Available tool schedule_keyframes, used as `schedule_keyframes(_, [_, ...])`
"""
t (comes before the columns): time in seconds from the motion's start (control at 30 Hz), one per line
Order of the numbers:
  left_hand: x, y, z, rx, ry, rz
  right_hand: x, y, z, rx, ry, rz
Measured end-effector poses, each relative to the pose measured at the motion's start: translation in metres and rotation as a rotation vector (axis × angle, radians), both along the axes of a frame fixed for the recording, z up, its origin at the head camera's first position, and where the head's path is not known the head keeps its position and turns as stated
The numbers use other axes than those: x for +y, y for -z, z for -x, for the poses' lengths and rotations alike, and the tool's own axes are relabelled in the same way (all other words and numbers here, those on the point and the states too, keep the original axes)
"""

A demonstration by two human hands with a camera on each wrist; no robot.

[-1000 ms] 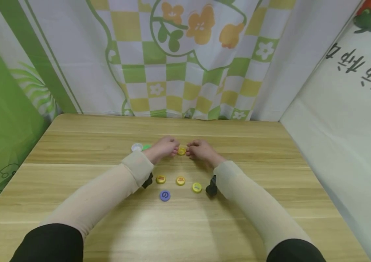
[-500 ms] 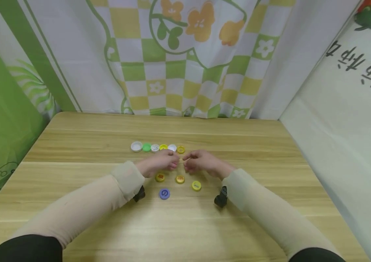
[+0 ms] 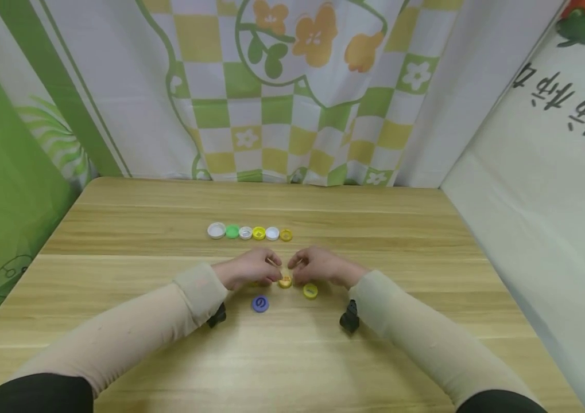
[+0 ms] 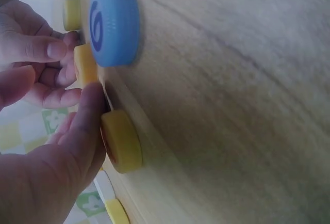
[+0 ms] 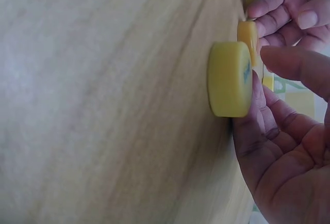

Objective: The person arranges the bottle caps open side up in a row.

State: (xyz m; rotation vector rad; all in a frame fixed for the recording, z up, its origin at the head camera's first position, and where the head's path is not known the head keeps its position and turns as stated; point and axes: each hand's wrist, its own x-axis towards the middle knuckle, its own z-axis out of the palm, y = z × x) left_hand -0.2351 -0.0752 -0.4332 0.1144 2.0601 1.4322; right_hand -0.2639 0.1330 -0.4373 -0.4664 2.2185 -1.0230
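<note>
In the head view, my left hand and right hand face each other at either side of an orange-yellow bottle cap on the table. Their fingers are bent loosely, thumbs apart from the fingertips; fingertips are at or very near the cap, and contact is unclear. Under the left hand a second orange-yellow cap is mostly hidden from the head view; the left wrist view shows it beside the fingers. By the right hand lies a yellow cap. A blue-purple cap with a dark swirl mark is nearest the body.
Farther back a straight row of several caps lies side by side, from a large whitish cap and a green cap to an amber cap at the right end. The wooden table meets a patterned curtain behind.
Both hands have drawn back from the amber cap at the row's right end toward the body, uncovering the row. They now flank the middle orange-yellow cap, which appears to stay in place.
</note>
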Motion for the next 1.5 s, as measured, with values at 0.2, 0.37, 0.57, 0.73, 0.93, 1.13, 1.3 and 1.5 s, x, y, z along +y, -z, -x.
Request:
schedule_keyframes(0.2, [0.004, 0.002, -0.001, 0.052, 0.030, 0.064, -0.002, -0.001, -0.001, 0.027, -0.025, -0.037])
schedule_keyframes(0.37, [0.006, 0.003, -0.001, 0.063, 0.023, 0.092, -0.004, 0.000, -0.001, 0.083, -0.054, -0.093])
schedule_keyframes(0.57, [0.005, 0.001, -0.003, 0.047, -0.004, 0.079, -0.004, 0.001, -0.003, 0.164, -0.091, -0.118])
schedule_keyframes(0.73, [0.005, -0.001, -0.004, 0.046, -0.010, 0.071, -0.003, 0.001, -0.007, 0.196, -0.107, -0.089])
schedule_keyframes(0.93, [0.005, 0.001, -0.004, 0.041, -0.017, 0.065, -0.005, 0.002, -0.011, 0.260, -0.149, -0.083])
schedule_keyframes(1.13, [0.007, 0.006, -0.003, 0.039, -0.010, 0.060, -0.003, 0.003, -0.011, 0.296, -0.170, -0.083])
schedule_keyframes(1.3, [0.008, 0.005, -0.004, 0.047, -0.038, 0.054, 0.001, 0.007, -0.008, 0.222, -0.130, -0.060])
schedule_keyframes(1.5, [0.006, 0.000, 0.001, 0.144, -0.019, 0.087, 0.007, 0.009, -0.003, 0.010, 0.029, 0.109])
